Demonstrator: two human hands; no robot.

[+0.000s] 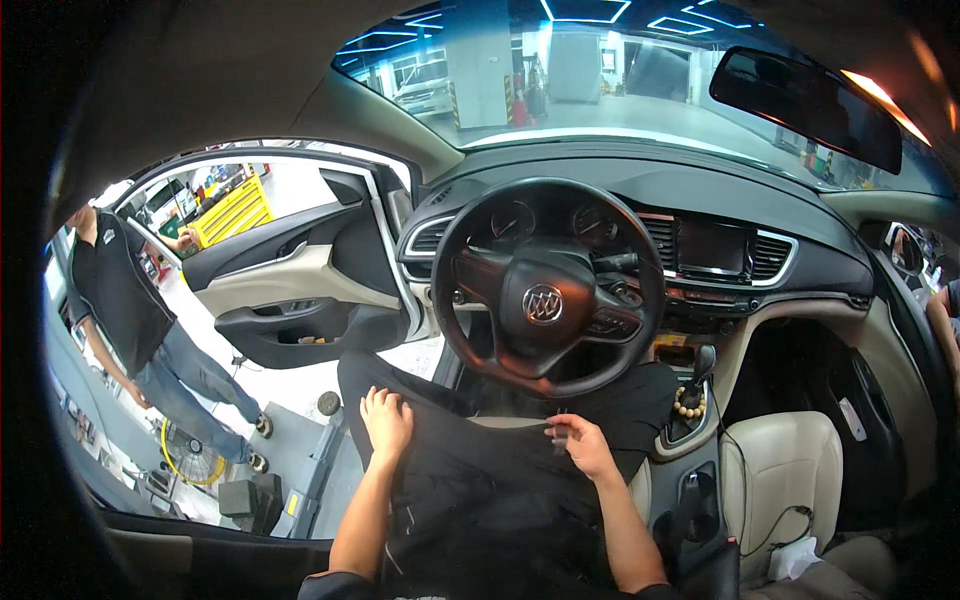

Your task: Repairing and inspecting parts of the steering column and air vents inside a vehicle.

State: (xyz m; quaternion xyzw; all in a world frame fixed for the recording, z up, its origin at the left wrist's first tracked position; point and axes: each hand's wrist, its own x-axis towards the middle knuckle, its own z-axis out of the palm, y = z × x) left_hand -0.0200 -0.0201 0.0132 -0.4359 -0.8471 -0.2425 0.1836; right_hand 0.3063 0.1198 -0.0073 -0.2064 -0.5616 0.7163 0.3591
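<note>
I sit behind a black steering wheel (455, 300), with both hands below its rim. My left hand (387, 422) lies on my left thigh, its fingers stretched out and nothing in it. Over my lap, just under the wheel's lower right side, my right hand (586, 447) is raised with its fingers apart and loosely bent. Its fingertips are slightly blurred, and I see nothing held in them. Neither hand touches the wheel. To the right of my right hand stands the gear lever (705, 362), with a string of wooden beads (688, 404) around its base.
The driver's door (290, 262) stands open on the left, with a person (120, 290) outside it. Farther off is a yellow tool cabinet (232, 212). A dark cable (745, 470) runs over the beige passenger seat (790, 455). At the right edge another person's arm (942, 325) shows.
</note>
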